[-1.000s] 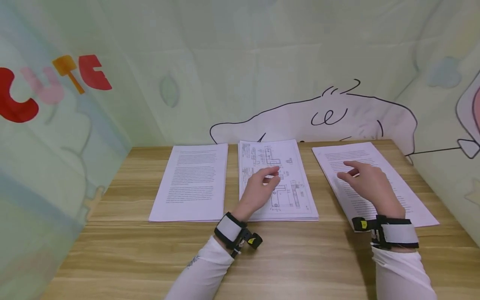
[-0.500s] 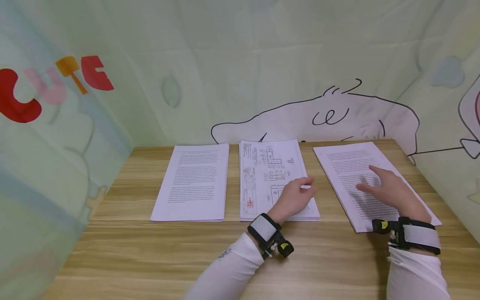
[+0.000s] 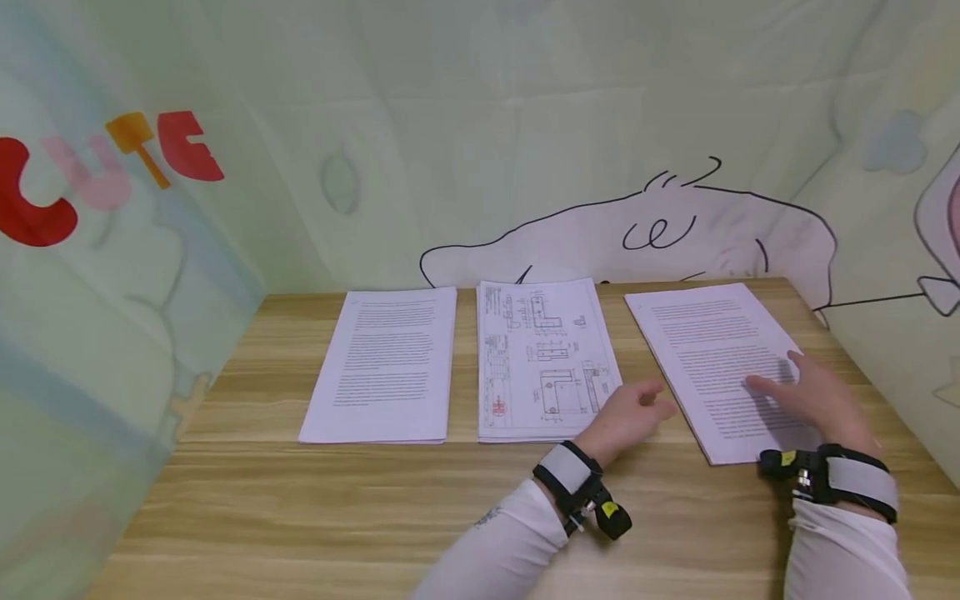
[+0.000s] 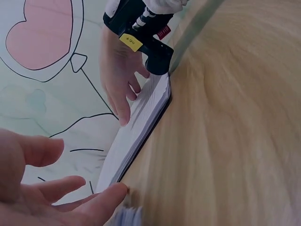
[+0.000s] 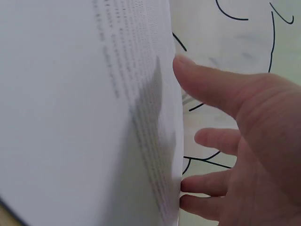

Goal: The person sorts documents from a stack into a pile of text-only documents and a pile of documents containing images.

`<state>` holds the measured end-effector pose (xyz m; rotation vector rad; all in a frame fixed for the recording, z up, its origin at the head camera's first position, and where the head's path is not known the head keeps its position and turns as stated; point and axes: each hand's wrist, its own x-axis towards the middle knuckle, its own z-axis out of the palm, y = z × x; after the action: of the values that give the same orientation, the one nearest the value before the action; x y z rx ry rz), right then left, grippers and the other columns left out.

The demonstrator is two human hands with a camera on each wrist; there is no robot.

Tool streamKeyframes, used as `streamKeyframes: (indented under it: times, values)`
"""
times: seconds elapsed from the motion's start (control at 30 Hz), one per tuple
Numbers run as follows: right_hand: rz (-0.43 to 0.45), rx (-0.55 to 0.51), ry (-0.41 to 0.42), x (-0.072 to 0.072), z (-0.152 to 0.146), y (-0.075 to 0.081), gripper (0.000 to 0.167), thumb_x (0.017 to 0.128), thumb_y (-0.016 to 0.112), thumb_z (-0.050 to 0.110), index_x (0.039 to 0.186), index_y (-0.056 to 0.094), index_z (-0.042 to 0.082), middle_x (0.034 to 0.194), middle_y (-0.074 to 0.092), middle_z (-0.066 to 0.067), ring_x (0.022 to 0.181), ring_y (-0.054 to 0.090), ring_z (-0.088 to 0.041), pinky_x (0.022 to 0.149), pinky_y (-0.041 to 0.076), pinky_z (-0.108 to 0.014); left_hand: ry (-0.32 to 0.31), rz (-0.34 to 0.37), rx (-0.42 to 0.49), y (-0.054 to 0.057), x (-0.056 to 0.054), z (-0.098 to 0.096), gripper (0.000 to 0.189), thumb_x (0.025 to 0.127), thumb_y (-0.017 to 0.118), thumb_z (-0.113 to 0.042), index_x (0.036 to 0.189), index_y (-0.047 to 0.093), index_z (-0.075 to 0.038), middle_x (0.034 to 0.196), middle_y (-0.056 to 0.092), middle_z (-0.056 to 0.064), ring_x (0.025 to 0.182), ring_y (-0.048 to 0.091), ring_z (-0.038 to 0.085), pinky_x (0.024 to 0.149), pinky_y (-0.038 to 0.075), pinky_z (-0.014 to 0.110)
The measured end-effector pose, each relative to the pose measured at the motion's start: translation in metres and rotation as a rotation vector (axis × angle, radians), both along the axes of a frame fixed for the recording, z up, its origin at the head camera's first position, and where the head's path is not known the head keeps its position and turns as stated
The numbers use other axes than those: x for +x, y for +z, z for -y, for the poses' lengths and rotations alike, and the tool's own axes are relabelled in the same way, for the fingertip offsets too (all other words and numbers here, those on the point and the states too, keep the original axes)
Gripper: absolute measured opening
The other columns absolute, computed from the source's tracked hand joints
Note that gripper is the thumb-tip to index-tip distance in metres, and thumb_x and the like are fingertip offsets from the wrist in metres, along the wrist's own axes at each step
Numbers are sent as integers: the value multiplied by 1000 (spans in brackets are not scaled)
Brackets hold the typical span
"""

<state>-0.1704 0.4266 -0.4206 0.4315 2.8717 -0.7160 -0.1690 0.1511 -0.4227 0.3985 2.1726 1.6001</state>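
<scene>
A stack of printed text sheets (image 3: 697,350) lies skewed at the right of the table. My right hand (image 3: 825,400) is at its right edge, thumb over the page; in the right wrist view the spread fingers (image 5: 207,183) come right up to the paper's edge. My left hand (image 3: 626,417) is between this stack and the middle one, fingers relaxed and holding nothing. In the left wrist view the left hand (image 4: 61,188) is near the stack's (image 4: 136,136) side, where its layered edges show. The middle stack of technical drawings (image 3: 525,358) is partly covered by the left hand.
Another stack of text pages (image 3: 382,367) lies at the left of the wooden table (image 3: 337,517). A printed curtain (image 3: 487,150) hangs behind and beside the table. Both wrists wear strapped cameras.
Both hands have moved right and lower. The left hand has left the drawings' middle for the gap beside the right stack; the right hand has gone to that stack's right edge. The stacks have stayed put.
</scene>
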Motion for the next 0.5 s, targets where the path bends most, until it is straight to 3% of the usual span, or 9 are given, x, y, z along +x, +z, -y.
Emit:
streamKeyframes:
  times: [0.2,0.37,0.5]
  values:
    - [36,-19,-68,3,1,2,108,78,48,68,139,5,-11,134,12,-44,116,18,-61,86,22,-68,105,103,85,-3,3,-13,37,84,61,-26,119,60,-16,113,60,-5,102,52,5,85,41,25]
    - [46,-19,-76,5,4,6,104,80,46,66,139,7,-10,134,13,-44,115,19,-61,85,24,-68,145,230,242,-3,4,-21,39,84,60,-19,122,57,-10,113,59,-2,91,57,6,80,46,26]
    - [63,-13,-96,5,7,8,99,82,46,63,139,9,-10,134,15,-43,115,20,-61,85,24,-68,172,323,354,-3,3,-26,42,85,58,-15,125,53,-5,113,59,3,93,58,9,81,49,30]
